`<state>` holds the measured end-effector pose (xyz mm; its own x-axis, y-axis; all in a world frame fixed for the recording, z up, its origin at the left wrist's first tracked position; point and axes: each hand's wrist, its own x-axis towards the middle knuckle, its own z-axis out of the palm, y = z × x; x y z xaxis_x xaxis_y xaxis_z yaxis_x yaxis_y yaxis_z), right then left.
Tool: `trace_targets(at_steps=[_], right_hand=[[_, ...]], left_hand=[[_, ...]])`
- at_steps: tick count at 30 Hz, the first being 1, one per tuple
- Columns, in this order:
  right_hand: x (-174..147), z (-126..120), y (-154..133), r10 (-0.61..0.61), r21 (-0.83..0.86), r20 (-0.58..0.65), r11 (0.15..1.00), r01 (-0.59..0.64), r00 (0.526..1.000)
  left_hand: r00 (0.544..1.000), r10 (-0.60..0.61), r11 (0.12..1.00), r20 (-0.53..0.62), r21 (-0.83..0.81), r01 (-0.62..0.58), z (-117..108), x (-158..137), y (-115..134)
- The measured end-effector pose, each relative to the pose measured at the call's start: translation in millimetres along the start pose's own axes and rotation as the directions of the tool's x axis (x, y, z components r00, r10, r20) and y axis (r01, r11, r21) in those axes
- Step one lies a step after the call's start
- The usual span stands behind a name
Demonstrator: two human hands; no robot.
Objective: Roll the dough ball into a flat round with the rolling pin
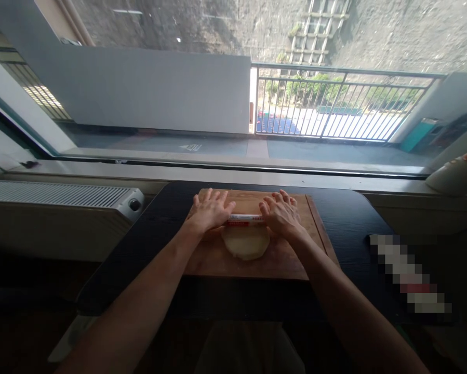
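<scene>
A flattened, pale round of dough lies on a wooden cutting board. Across its far edge rests a rolling pin with a white and red printed wrapping; both its ends are hidden beneath my hands. My left hand presses palm-down on the left end, fingers stretched forward and spread. On the right end lies my right hand, also palm-down, its fingers extended and slightly bent over the pin. Neither hand wraps round it.
The board sits on a black table with rounded corners, against a window sill. A white radiator is at the left. To the right are a blurred-out item on the table and a pale container on the sill.
</scene>
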<state>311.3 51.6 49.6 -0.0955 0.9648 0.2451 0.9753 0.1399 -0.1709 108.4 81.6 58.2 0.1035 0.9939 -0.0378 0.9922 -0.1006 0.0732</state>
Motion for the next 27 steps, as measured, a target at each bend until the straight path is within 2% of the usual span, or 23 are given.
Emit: trace_targets(at_steps=[5,12,18,24,27], right_hand=[[-26.9,3.8,-3.4,-0.052,-0.051,-0.141,0.998,0.045,0.989],[14.1,2.0,2.7,-0.002,0.006,0.018,1.0,0.002,1.0],[-14.3,5.5,-0.8,-0.035,-0.052,-0.111,0.998,0.029,0.993],[14.3,0.6,3.8,-0.017,-0.016,0.058,1.0,0.018,0.998],[2.1,1.7,1.3,-0.016,-0.022,-0.015,1.0,0.016,1.0]], left_hand=[[0.986,0.09,0.995,-0.139,0.059,-0.082,10.1,-28.5,-5.0],[0.999,-0.043,0.999,-0.032,-0.004,0.042,1.4,10.1,-1.2],[0.985,0.042,0.999,-0.17,0.033,-0.037,15.5,-14.8,-5.0],[0.999,-0.038,0.999,-0.033,-0.029,0.037,2.7,17.2,-2.0],[0.998,0.0,1.0,-0.058,-0.012,0.0,5.7,7.6,-3.9]])
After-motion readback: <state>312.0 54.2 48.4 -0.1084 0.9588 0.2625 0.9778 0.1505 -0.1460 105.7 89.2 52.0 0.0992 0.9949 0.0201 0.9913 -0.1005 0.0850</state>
